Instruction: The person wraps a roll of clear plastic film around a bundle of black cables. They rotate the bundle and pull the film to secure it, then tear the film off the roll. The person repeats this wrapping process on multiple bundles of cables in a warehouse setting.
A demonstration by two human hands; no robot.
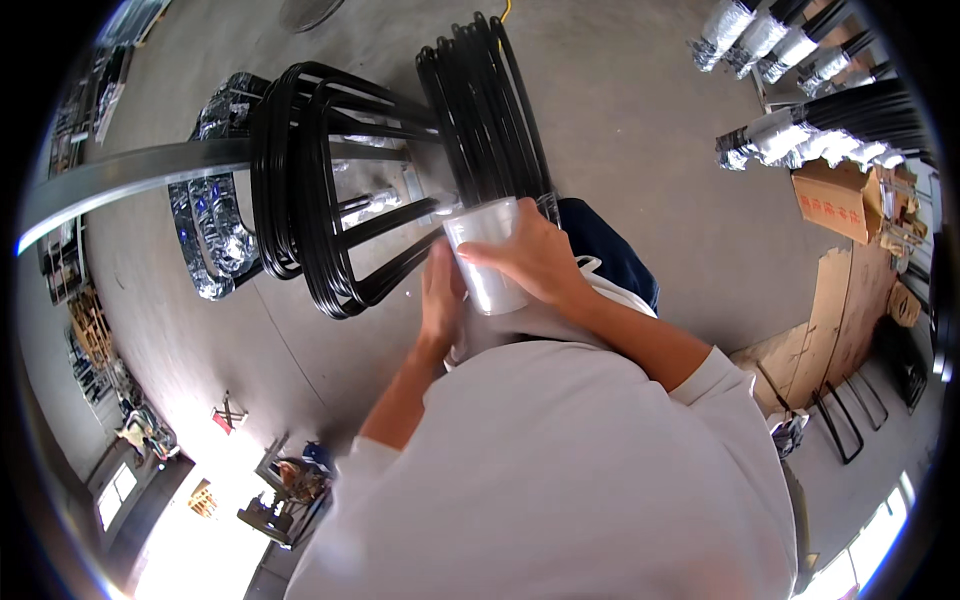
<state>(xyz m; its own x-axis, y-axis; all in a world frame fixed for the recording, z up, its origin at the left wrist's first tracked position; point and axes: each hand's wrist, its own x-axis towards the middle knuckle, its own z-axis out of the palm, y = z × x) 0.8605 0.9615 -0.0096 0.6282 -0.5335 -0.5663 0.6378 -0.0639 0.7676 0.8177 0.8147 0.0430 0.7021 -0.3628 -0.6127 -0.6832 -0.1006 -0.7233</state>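
Right hand point(532, 255) curls around a roll of clear plastic film point(494, 292), thumb laid across its front, just ahead of a white T-shirt point(590, 470) in the head view. The left hand point(440, 290) sits at the roll's left side, fingers partly hidden, its grip impossible to tell. Bundled black tubes point(480, 115) stretch just beyond.

A single wide fisheye view looks steeply down from the person's head, across the pale shirt point(570, 470) and onto the floor point(640, 120) ahead; the left hand point(439, 290) and right hand point(532, 254) lie near the lens, around mid-frame, and straight edges bow toward the dark rim
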